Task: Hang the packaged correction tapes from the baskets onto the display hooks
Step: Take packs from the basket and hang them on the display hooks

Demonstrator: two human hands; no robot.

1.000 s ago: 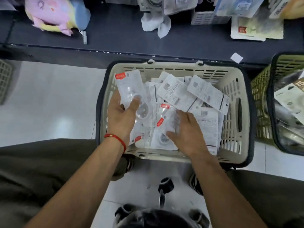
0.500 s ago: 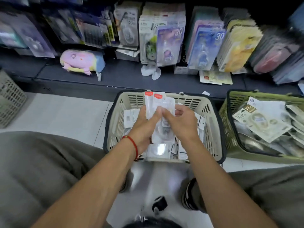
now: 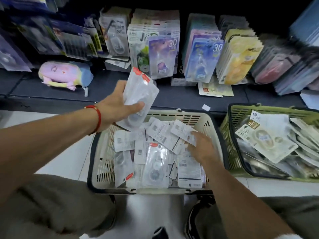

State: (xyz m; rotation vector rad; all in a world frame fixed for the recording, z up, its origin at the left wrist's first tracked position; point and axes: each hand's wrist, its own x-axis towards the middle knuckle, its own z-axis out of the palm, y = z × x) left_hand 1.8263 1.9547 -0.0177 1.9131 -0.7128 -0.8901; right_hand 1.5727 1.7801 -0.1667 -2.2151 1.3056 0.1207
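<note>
At the bottom of the frame your knees in olive trousers [image 3: 57,204] flank a strip of pale floor [image 3: 151,213]. Just above them, at lower centre, sits the beige basket [image 3: 101,163], heaped with packaged correction tapes [image 3: 156,165], some face up with red tabs, others showing their barcoded backs. Your right hand [image 3: 201,148] reaches into the right side of that basket, its fingers resting on one white packet lying back side up; whether they pinch it you cannot tell from here. Your left hand [image 3: 117,104], a red cord bracelet [image 3: 96,118] on its wrist, is raised over the basket's far left corner and grips a small stack of clear packets [image 3: 139,97], tilted, red tabs pointing up. At right of the frame the green basket [image 3: 231,135] holds larger packets. Beyond both runs a dark shelf [image 3: 172,95] with a pastel pouch [image 3: 65,75] lying at upper left. Across the top, rows of hanging packaged goods [image 3: 203,54] fill the display.
</note>
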